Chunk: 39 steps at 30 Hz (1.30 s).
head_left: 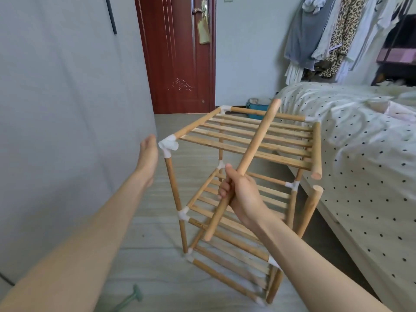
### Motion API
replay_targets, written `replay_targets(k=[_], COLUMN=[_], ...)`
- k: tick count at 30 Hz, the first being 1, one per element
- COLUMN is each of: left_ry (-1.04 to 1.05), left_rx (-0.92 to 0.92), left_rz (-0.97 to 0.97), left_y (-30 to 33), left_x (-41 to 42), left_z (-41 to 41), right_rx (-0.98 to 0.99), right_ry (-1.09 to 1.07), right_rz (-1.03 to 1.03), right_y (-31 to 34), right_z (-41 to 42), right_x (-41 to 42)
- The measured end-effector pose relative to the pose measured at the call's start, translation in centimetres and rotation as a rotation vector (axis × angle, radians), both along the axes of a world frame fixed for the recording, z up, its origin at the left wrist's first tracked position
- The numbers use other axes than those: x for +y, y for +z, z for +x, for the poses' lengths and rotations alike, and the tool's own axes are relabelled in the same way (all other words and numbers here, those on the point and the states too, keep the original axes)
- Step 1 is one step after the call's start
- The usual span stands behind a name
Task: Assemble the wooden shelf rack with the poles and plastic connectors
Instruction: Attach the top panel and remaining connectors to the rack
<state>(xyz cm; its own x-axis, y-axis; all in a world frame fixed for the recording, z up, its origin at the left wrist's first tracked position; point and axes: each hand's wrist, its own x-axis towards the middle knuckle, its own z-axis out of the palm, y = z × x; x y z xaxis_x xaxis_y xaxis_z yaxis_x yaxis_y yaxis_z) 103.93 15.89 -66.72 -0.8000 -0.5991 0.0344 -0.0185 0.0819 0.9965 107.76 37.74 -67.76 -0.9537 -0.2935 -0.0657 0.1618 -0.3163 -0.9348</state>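
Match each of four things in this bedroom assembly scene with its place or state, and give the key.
Things:
1. loose round wooden pole
2. white plastic corner connector
3. dark red wooden door
4. white bedspread with black dots

Places or states:
A. closed, at the far wall
B. held in the right hand
C. right of the rack
D. beside the open left hand

Pairs: 1-B, 2-D, 3-A, 4-C

Matt pale wooden rack (245, 140) – white plastic connectors (168, 145).
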Motion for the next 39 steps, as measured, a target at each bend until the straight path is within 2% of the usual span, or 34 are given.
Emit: replay_targets(k=[1, 3, 5, 8, 10, 15, 20, 23, 29, 35, 39], left_ry=[-0.077, -0.176, -0.132, -0.042, -0.048, -0.127, -0.277, -0.362, -0.404, -0.302, -0.233], left_rx=[-0.020, 0.015, 0.091, 0.189, 0.170, 0.080, 0.077, 0.034, 0.097, 0.028, -0.064], left_rz=[0.016, -0.022, -0.100, -0.126, -0.139, -0.178, -0.249, -0.191, -0.021, 0.408, 0.480], left_y=[0.0, -0.3, -1.2, -2.8, -2.9, -1.9, -1.2, -1.5, -2.0, -0.2, 0.9], left_x=[-0.3, 0.2, 1.1, 2.0, 2.4, 4.7, 6.5, 6.6, 6.2, 6.6, 7.1], left_z=[-0.7, -1.0, -0.2, 2.4, 4.3, 7.9, 10.0, 9.9, 9.6, 9.1, 8.4], right_rx=[-0.016, 0.079, 0.244, 0.369, 0.396, 0.261, 0.099, 0.073, 0.040, -0.015, -0.045], right_ry=[0.015, -0.036, -0.135, -0.210, -0.251, -0.352, -0.422, -0.450, -0.377, -0.294, -0.274], right_rz=[0.015, 0.145, 0.252, 0.202, 0.159, -0.072, -0.166, -0.187, -0.221, -0.210, -0.210], right_y=[-0.2, -0.4, 0.1, 1.1, 1.7, 3.1, 3.1, 3.1, 2.8, 2.2, 2.2], right_z=[0.1, 0.2, 0.2, 0.5, 0.9, 1.4, 2.3, 2.4, 2.2, 1.9, 1.4], right_x=[-0.3, -0.8, -0.8, -0.1, 0.6, 1.6, 1.8, 2.5, 3.0, 2.1, 1.3])
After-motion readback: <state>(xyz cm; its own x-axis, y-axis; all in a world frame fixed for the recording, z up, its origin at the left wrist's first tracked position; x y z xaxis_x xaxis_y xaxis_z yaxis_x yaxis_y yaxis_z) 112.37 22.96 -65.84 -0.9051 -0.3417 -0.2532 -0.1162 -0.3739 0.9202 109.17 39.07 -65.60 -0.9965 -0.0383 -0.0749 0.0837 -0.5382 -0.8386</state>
